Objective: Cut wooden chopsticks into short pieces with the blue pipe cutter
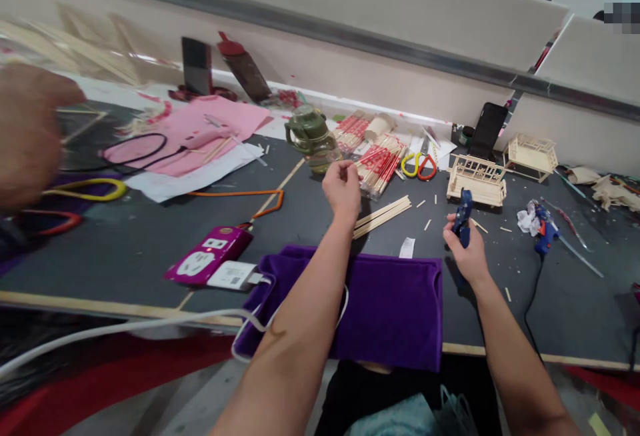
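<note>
Head | left hand: fingertips together (contents unclear) | right hand: clamped around blue tool

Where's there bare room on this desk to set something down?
The dark grey tabletop looks free left of the magenta power strip, in front of the white paper, and right of the black cord trailing from the blue glue gun. It's crowded along the back, from the green-lidded jug to the pale wooden miniature bench.
</note>
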`<state>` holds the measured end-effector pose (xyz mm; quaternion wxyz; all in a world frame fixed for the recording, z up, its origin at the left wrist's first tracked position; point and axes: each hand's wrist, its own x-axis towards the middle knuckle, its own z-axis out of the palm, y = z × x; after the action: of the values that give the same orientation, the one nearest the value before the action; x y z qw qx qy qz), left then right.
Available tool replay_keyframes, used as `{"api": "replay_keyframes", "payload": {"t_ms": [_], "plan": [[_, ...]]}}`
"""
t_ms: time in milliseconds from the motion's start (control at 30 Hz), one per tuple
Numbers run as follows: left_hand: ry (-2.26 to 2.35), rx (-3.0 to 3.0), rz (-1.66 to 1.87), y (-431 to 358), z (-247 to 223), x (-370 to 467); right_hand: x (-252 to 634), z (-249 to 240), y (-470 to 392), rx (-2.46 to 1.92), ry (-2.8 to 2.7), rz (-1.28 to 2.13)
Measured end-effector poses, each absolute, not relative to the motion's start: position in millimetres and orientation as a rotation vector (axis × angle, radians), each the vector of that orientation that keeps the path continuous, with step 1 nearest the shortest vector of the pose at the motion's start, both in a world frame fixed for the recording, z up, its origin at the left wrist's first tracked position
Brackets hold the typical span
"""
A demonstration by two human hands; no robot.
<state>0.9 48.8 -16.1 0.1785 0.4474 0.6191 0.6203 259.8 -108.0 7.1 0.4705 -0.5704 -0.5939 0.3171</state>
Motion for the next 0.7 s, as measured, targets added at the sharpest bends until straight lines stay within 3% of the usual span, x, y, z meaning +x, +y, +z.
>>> {"api": "replay_keyframes", "payload": {"t_ms": [133,233,467,700], "plan": [[1.571,0.988,1.913,53,-13,3,264,6,-106,-1.789,-1.873,0.301],[1.505,0.91,1.926,54,-14,2,262,2,-104,-1.986,-2.084,0.133],[1.546,0.99,1.823,57,-23,-1,259,-4,-106,-2.074,-2.226,0.02],[1.987,1.473,1.592,47,-22,-14,257,-7,-106,-2.043,-2.262,0.024]]}}
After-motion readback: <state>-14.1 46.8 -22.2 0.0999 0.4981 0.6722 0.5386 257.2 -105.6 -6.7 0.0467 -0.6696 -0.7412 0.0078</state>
